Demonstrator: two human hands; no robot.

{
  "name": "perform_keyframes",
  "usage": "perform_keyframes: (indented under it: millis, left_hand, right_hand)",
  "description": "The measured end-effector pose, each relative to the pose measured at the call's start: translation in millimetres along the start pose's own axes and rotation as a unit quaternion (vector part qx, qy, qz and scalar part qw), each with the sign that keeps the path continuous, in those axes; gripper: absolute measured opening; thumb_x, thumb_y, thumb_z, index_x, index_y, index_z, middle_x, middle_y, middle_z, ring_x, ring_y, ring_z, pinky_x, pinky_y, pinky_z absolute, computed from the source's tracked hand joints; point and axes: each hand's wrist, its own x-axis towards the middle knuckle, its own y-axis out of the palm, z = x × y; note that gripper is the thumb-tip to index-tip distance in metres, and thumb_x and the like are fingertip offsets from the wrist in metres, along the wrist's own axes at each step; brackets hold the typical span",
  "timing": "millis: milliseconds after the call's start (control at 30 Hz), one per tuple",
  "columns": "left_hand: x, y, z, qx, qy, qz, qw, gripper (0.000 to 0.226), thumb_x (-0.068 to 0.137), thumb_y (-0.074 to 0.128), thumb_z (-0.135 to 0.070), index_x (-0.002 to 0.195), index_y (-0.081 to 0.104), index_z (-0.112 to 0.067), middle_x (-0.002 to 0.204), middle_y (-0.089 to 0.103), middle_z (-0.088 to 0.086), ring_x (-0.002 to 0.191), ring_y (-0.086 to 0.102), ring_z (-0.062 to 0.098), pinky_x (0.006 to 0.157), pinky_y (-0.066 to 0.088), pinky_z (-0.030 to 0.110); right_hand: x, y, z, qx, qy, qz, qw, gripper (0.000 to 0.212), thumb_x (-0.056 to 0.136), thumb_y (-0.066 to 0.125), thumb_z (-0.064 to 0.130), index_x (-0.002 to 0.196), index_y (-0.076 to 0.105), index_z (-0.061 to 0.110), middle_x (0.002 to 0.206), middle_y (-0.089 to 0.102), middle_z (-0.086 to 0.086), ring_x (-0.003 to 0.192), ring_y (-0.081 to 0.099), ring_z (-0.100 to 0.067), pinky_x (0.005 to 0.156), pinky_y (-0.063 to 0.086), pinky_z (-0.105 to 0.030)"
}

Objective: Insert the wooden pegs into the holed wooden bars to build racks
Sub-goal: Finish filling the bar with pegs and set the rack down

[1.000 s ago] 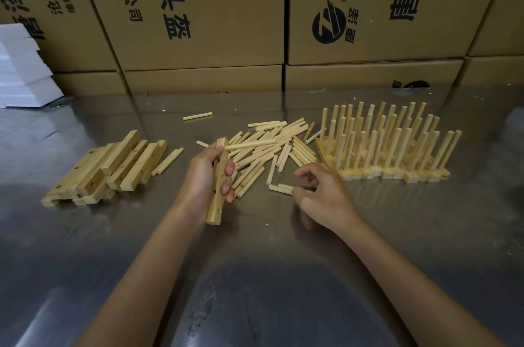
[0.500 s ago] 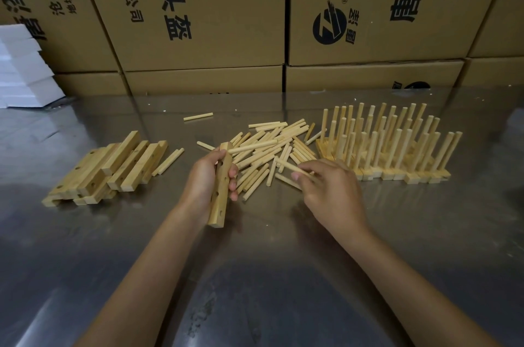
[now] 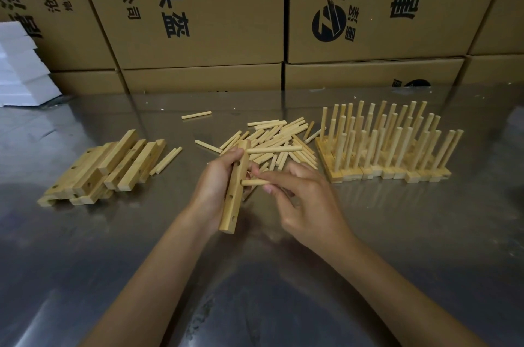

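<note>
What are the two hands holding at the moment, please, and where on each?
Left hand grips the holed bar around its upper half; right hand pinches a peg near its right end.

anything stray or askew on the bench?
One stray peg lies alone on the steel table, behind the loose peg pile. Two more pegs lean against the stack of bare bars. The finished racks stand upright. Nothing looks damaged.

Two bare arms and hands

Left hand (image 3: 215,179), right hand (image 3: 306,202): no sleeves, gloves, rings or watch showing.
</note>
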Motion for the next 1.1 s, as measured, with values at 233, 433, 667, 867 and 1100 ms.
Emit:
perform_keyframes:
  millis: [233,433,667,867,1100]
  left_hand:
    - [5,0,6,0.032,0.023,-0.022,0.999,0.034,0.104,0.040,-0.028,0.133,0.057,-0.021,0.084,0.069,0.005,0.071,0.049,0.020,0.084,0.036,0.040]
    - [7,1,11,0.055,0.034,-0.033,0.997,0.031,0.104,0.040,-0.029,0.125,0.062,-0.027,0.083,0.073,-0.001,0.077,0.062,0.014,0.093,0.041,0.041]
    - [8,1,16,0.079,0.006,-0.042,0.996,0.035,0.104,0.039,-0.033,0.131,0.058,-0.022,0.088,0.076,0.002,0.098,0.066,0.020,0.100,0.044,0.041]
    - [7,2,13,0.077,0.002,-0.038,0.996,0.035,0.104,0.039,-0.032,0.133,0.057,-0.023,0.088,0.075,0.002,0.093,0.065,0.022,0.101,0.044,0.044]
    - [3,1,5,0.214,0.018,-0.042,0.976,0.045,0.103,0.043,-0.045,0.142,0.053,-0.026,0.111,0.071,0.007,0.092,0.069,0.022,0.074,0.052,0.030]
  right_hand:
    - [0,-3,5,0.004,-0.011,0.002,1.000,0.032,0.091,0.065,0.012,0.122,0.071,0.020,0.073,0.034,0.023,0.075,0.039,-0.001,0.067,0.030,-0.015]
    - [-3,2,1,0.058,0.032,0.015,0.998,0.016,0.089,0.065,0.006,0.102,0.069,0.014,0.106,0.067,0.018,0.090,0.056,0.002,0.074,0.042,-0.014]
    - [-6,7,1,0.148,0.078,0.010,0.986,0.014,0.088,0.067,0.000,0.085,0.066,0.013,0.102,0.073,0.012,0.069,0.054,0.020,0.057,0.036,0.002]
    - [-5,6,-1,0.161,0.093,0.025,0.982,0.015,0.090,0.067,0.003,0.085,0.064,0.017,0.113,0.073,0.007,0.063,0.053,0.020,0.054,0.036,0.000]
    - [-1,7,1,0.125,0.083,-0.032,0.988,0.006,0.091,0.067,0.008,0.094,0.070,0.012,0.080,0.063,0.019,0.069,0.057,0.005,0.057,0.037,-0.004]
